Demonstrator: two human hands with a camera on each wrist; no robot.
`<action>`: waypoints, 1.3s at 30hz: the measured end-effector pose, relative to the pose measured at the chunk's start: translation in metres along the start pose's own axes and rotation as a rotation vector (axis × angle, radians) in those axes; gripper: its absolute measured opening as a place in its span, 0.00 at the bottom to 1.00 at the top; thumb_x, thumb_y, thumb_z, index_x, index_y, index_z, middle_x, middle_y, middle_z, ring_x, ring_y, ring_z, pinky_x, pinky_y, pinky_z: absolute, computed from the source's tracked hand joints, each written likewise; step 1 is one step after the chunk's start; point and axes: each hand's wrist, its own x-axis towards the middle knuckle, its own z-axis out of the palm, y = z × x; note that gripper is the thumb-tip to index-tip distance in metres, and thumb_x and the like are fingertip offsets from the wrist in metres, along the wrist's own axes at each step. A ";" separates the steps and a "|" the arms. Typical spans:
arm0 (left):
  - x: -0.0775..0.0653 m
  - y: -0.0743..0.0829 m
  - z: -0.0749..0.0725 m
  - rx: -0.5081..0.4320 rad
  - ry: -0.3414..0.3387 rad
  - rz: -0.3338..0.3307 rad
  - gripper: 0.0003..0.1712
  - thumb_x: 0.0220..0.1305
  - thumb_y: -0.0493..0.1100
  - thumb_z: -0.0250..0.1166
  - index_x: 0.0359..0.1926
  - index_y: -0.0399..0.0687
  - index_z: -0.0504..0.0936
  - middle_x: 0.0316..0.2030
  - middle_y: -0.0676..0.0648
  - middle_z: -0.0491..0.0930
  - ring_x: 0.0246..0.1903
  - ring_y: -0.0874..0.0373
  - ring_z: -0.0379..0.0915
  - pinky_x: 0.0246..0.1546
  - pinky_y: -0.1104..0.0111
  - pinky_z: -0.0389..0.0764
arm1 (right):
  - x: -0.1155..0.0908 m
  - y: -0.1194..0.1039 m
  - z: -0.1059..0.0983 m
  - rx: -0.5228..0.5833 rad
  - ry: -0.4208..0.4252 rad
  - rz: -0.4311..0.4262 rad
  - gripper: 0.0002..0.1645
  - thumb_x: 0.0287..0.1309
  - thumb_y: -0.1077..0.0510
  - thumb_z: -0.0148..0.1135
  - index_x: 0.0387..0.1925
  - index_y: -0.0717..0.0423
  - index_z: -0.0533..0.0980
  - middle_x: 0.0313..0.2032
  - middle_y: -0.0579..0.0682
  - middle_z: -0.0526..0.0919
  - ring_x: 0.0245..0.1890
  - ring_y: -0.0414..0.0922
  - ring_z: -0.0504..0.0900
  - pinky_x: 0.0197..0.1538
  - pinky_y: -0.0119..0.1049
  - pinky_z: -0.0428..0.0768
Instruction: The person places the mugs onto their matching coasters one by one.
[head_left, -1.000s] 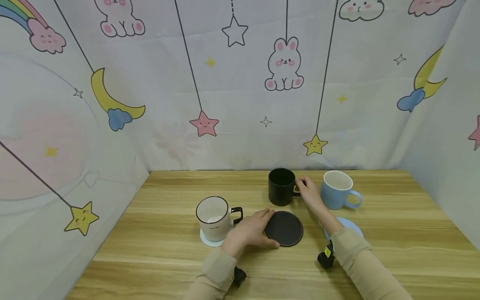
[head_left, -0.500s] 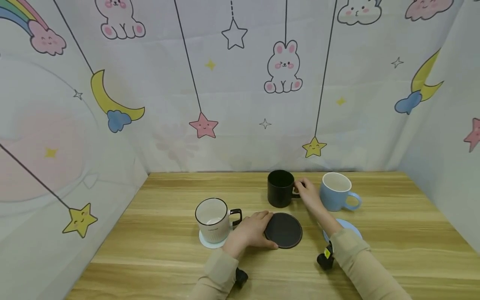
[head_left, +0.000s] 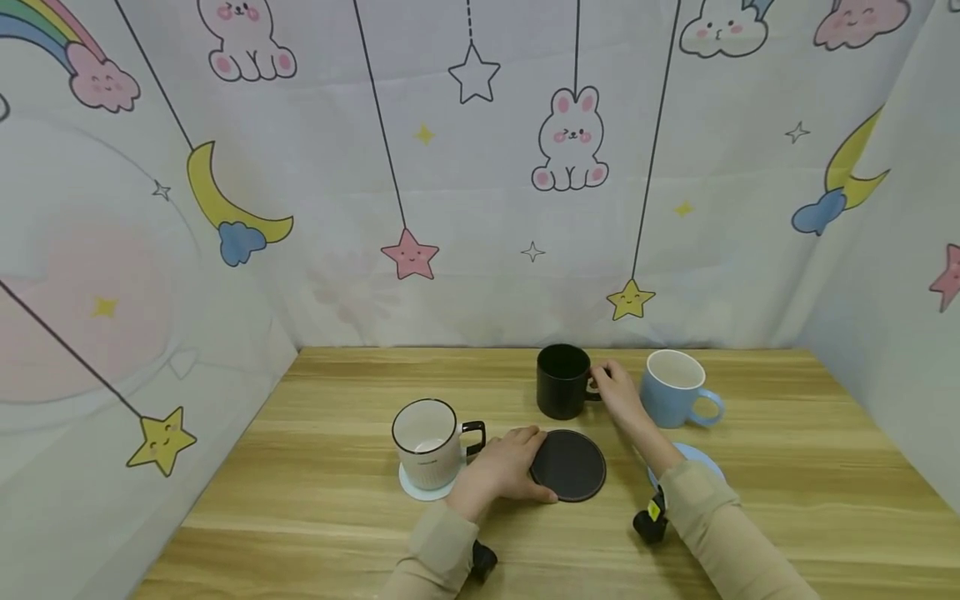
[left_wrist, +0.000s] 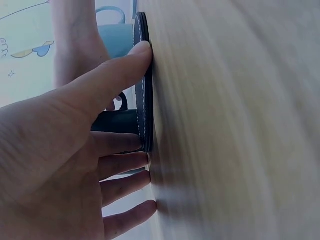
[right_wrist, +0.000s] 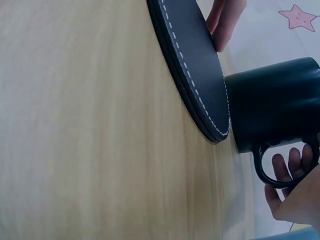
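Coaster [head_left: 568, 467], black and stitched, is lying flat on the table [head_left: 570, 554], and I'm reading every place from it over the feed. Along its left side, the left hand [head_left: 506, 468] is spreading its fingers, thumb [left_wrist: 120, 72] touching the near rim and forefinger [left_wrist: 117, 142] the far one. Just behind the coaster, the black mug [head_left: 561, 393] is standing upright, and the right hand [head_left: 618, 392] is pinching its right-facing handle [right_wrist: 263, 172] with curled fingers. I'm judging that this one-sided hold could be letting the mug tip if it were raised quickly, and that a bump could be skidding the coaster. To its left, the white mug [head_left: 426, 450] is standing on a pale disc [head_left: 426, 493], its handle pointing at the left hand; a leftward swing would be risking a knock. Behind and right, the blue mug [head_left: 667, 396] is sitting just beside the right hand, so pulling rightward could be jarring it. Directly right, the blue disc [head_left: 699, 457] is lying partly behind the right sleeve [head_left: 701, 492]. The table's back edge is running near behind the black mug, along the cloth [head_left: 465, 312], leaving little depth; wider bare wood is stretching in front of the coaster.
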 end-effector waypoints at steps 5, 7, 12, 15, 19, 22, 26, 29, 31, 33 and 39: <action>0.000 0.000 0.001 0.009 0.007 0.002 0.52 0.49 0.66 0.70 0.71 0.51 0.62 0.70 0.47 0.63 0.69 0.51 0.60 0.64 0.50 0.69 | 0.000 -0.001 0.000 -0.016 0.013 0.002 0.19 0.69 0.53 0.41 0.43 0.64 0.72 0.47 0.66 0.79 0.49 0.58 0.79 0.50 0.43 0.74; 0.000 0.000 0.002 0.013 0.010 0.002 0.52 0.49 0.66 0.70 0.71 0.51 0.62 0.70 0.47 0.63 0.69 0.52 0.60 0.63 0.50 0.69 | 0.000 -0.001 0.000 -0.025 0.018 0.002 0.19 0.68 0.52 0.41 0.43 0.64 0.72 0.47 0.66 0.80 0.49 0.57 0.79 0.50 0.43 0.74; 0.000 0.000 0.002 0.028 0.012 0.000 0.52 0.49 0.66 0.70 0.71 0.51 0.62 0.70 0.48 0.63 0.69 0.52 0.60 0.63 0.51 0.69 | -0.003 -0.003 0.001 -0.032 0.010 -0.004 0.21 0.69 0.49 0.41 0.46 0.62 0.71 0.49 0.65 0.78 0.49 0.57 0.78 0.50 0.43 0.75; 0.000 0.001 0.002 0.034 0.007 -0.005 0.52 0.50 0.66 0.70 0.71 0.50 0.61 0.71 0.48 0.62 0.70 0.52 0.59 0.64 0.52 0.69 | -0.004 -0.004 0.003 -0.048 0.017 -0.006 0.22 0.69 0.47 0.41 0.46 0.61 0.71 0.46 0.63 0.78 0.46 0.54 0.77 0.46 0.39 0.73; 0.000 0.001 0.002 0.039 0.002 -0.007 0.53 0.50 0.67 0.69 0.71 0.50 0.61 0.71 0.47 0.62 0.70 0.52 0.59 0.64 0.52 0.69 | -0.006 -0.006 0.006 -0.056 0.040 -0.021 0.20 0.69 0.47 0.43 0.44 0.59 0.72 0.38 0.57 0.76 0.38 0.49 0.73 0.40 0.35 0.69; 0.000 0.001 0.003 0.044 0.005 -0.008 0.53 0.50 0.67 0.69 0.71 0.51 0.61 0.71 0.48 0.62 0.70 0.52 0.59 0.63 0.52 0.69 | -0.007 -0.007 0.009 -0.040 0.055 -0.042 0.18 0.69 0.47 0.45 0.39 0.59 0.71 0.33 0.52 0.72 0.33 0.47 0.70 0.37 0.34 0.67; 0.001 0.000 0.004 0.049 0.008 -0.006 0.53 0.50 0.68 0.69 0.72 0.51 0.61 0.71 0.48 0.62 0.70 0.52 0.59 0.63 0.53 0.69 | -0.009 -0.008 0.013 -0.020 0.084 -0.062 0.16 0.68 0.48 0.47 0.33 0.57 0.69 0.28 0.49 0.69 0.30 0.46 0.68 0.35 0.35 0.66; 0.001 0.000 0.004 0.057 0.009 -0.004 0.53 0.50 0.68 0.69 0.71 0.51 0.61 0.71 0.48 0.62 0.70 0.52 0.59 0.63 0.53 0.70 | -0.011 -0.008 0.015 -0.008 0.101 -0.065 0.16 0.68 0.49 0.48 0.29 0.57 0.66 0.26 0.49 0.67 0.29 0.46 0.67 0.34 0.35 0.65; 0.000 0.000 0.004 0.063 0.010 -0.004 0.53 0.50 0.68 0.68 0.71 0.51 0.61 0.71 0.48 0.62 0.70 0.53 0.59 0.63 0.53 0.70 | -0.012 -0.008 0.016 0.002 0.108 -0.057 0.17 0.68 0.49 0.48 0.28 0.57 0.66 0.26 0.49 0.67 0.29 0.46 0.67 0.34 0.35 0.65; 0.000 0.000 0.004 0.061 0.008 -0.006 0.53 0.50 0.68 0.68 0.71 0.51 0.61 0.71 0.48 0.62 0.70 0.52 0.59 0.63 0.53 0.70 | -0.014 -0.008 0.017 0.008 0.111 -0.046 0.17 0.68 0.49 0.48 0.29 0.58 0.67 0.26 0.49 0.68 0.29 0.46 0.67 0.34 0.35 0.66; -0.001 0.001 0.002 0.053 0.002 -0.015 0.53 0.50 0.68 0.68 0.72 0.50 0.61 0.71 0.47 0.61 0.70 0.52 0.59 0.63 0.52 0.69 | -0.018 -0.007 0.020 0.071 0.126 -0.032 0.18 0.69 0.50 0.48 0.30 0.61 0.69 0.28 0.51 0.71 0.29 0.45 0.68 0.33 0.35 0.68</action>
